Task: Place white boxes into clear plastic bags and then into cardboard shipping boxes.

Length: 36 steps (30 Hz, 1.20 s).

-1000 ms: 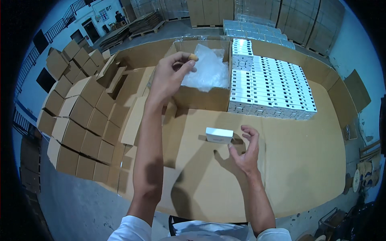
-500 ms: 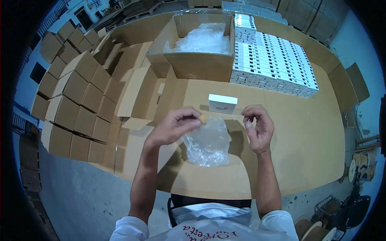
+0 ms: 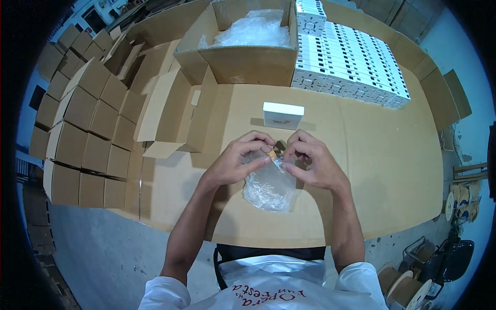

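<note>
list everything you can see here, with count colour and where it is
clear plastic bag: one, transparent, on the table's near middle, pinched at its top by both hands
small white box: one, white, alone on the table just beyond the hands
open carton: one, brown, far middle, with clear plastic bags inside
white box stack: many, white, rows at far right of the carton
folded cartons: many, brown, stacked along the left edge
flat carton: one, brown, unfolded, left of the hands
table: one, brown cardboard-covered top
spools: several, pale, on the floor at right
left hand: one, gripping the bag's top edge
right hand: one, gripping the bag's top edge
</note>
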Motion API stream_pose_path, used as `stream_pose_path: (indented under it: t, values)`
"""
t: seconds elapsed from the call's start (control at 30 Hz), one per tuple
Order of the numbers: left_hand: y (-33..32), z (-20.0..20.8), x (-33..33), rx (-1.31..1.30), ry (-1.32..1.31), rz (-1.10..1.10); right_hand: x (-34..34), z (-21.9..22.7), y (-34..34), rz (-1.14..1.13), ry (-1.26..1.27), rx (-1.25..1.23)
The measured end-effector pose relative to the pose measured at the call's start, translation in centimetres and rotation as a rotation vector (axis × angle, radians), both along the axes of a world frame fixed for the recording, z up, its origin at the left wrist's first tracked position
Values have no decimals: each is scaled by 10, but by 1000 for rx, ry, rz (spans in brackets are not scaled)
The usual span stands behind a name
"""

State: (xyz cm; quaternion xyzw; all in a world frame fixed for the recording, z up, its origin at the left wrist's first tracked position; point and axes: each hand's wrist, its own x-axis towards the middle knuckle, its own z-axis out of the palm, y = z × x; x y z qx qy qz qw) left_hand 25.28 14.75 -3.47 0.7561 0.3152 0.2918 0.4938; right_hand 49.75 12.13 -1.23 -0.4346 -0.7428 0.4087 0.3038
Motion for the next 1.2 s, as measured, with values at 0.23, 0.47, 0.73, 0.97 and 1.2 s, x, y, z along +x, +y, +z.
stream_pose_path:
  t: [0.23,0.47,0.73,0.97,1.2]
  values:
    - [1,-9,-1,-54,-27,-18,-7,-17,3,59,203,-19]
    - [1,-9,-9,-119,-34,-7,-7,-25,4,155,492,-258]
    - [-4,-6,-15,-199,-288,16,-2,-22,3,75,228,-292]
    - [1,-4,-14,-333,-384,-47,-1,-22,16,145,333,-385]
    - [6,-3,-12,-253,-204,56,5,-22,19,185,607,-374]
